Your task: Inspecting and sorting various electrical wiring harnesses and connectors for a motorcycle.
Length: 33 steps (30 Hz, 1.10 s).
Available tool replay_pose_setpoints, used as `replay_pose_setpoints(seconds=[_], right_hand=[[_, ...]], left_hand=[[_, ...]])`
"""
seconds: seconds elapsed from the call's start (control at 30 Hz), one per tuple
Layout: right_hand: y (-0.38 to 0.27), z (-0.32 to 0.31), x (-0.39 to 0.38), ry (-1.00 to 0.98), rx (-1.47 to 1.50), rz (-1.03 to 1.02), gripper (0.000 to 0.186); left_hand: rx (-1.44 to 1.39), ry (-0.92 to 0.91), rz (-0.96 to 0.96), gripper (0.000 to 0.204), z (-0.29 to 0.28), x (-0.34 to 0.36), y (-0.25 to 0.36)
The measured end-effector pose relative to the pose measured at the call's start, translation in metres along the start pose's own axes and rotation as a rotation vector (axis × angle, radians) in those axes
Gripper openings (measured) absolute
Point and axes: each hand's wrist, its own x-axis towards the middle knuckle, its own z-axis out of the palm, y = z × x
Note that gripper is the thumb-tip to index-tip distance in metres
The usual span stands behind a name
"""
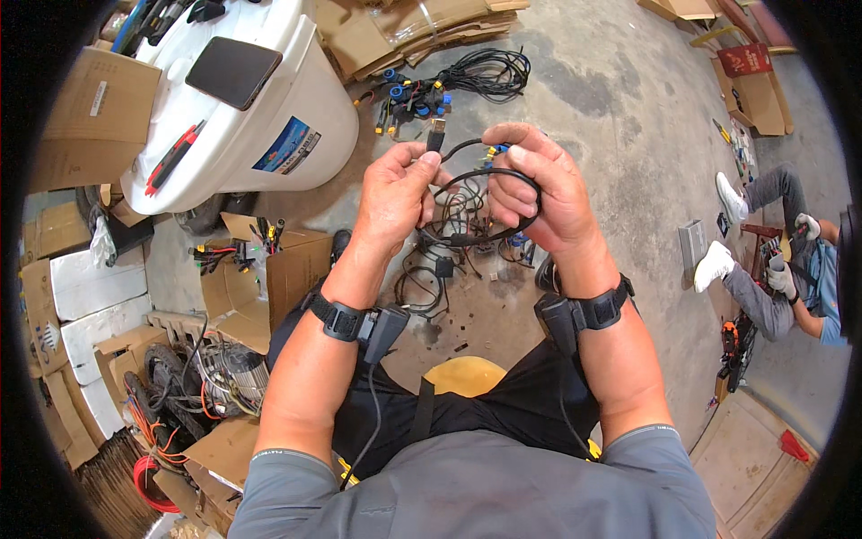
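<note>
My left hand (395,198) pinches the black plug (436,137) of a USB cable between thumb and fingers, its metal end pointing up and away. The black USB cable (469,241) bends round in a loose loop between my hands. With curled fingers my right hand (543,193) grips the cable, and part of the loop passes over those fingers. Both hands are raised above the floor in front of me. Beneath them lies a tangle of dark cables (420,280) with small connectors, partly hidden by my hands.
A white tub (328,135) at the left bears a phone (233,72) and red-black cutters (176,157). Beyond my hands lies a bundle of black cables (489,74). An open cardboard box (301,269) stands left of my forearm. A gloved person (790,278) sits at right.
</note>
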Motion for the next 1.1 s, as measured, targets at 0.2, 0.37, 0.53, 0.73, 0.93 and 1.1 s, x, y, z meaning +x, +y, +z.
replay_pose_setpoints(seconds=[0.2,0.37,0.53,0.73,0.93,1.1], right_hand=[[0.001,-0.003,0.0,0.186,-1.051,-0.163,0.019],[0.013,-0.009,0.0,0.155,-1.714,-0.55,0.029],[0.019,0.005,0.004,0.083,-1.856,-0.486,0.022],[0.029,-0.003,0.011,-0.02,-1.781,-0.587,0.016],[0.011,-0.01,0.007,0.194,-1.139,-0.492,0.01],[-0.017,-0.033,0.001,0.27,-0.244,-0.431,0.012]], left_hand=[[0.346,0.082,0.17,0.019,-0.016,0.008,0.0],[0.567,0.095,0.185,0.017,-0.017,0.009,-0.008],[0.623,0.079,0.194,0.015,-0.012,0.007,-0.011],[0.521,0.062,0.156,0.015,-0.01,0.005,-0.009],[0.449,0.241,0.254,0.02,-0.026,0.013,-0.004],[0.41,0.277,0.236,0.02,-0.03,0.015,0.002]])
